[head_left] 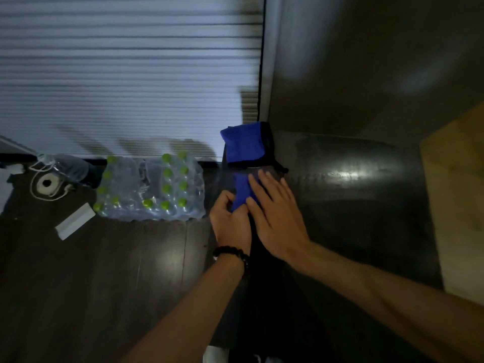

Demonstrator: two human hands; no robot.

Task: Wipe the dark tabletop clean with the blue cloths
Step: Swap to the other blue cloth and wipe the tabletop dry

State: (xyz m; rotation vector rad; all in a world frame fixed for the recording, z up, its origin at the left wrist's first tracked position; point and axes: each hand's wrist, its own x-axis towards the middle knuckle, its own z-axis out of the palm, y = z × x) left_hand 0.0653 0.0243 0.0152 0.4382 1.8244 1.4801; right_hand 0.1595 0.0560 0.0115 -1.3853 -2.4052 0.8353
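The dark glossy tabletop (340, 195) fills the right half of the head view, its left edge running down the middle. A folded blue cloth (245, 142) lies at the table's far left corner. A second blue cloth (241, 191) sits on the left edge just nearer to me. My left hand (229, 221), with a dark bead bracelet at the wrist, grips this nearer cloth from the left side. My right hand (275, 217) lies flat on it, fingers spread and pressing down. Most of the nearer cloth is hidden under both hands.
On the dark wooden floor to the left stand a shrink-wrapped pack of green-capped water bottles (150, 188), a clear bag with a paper roll (49, 183) and a white box (74, 224). Ribbed white shutters (125, 74) close the back. A yellowish wooden panel (458, 200) borders the table's right.
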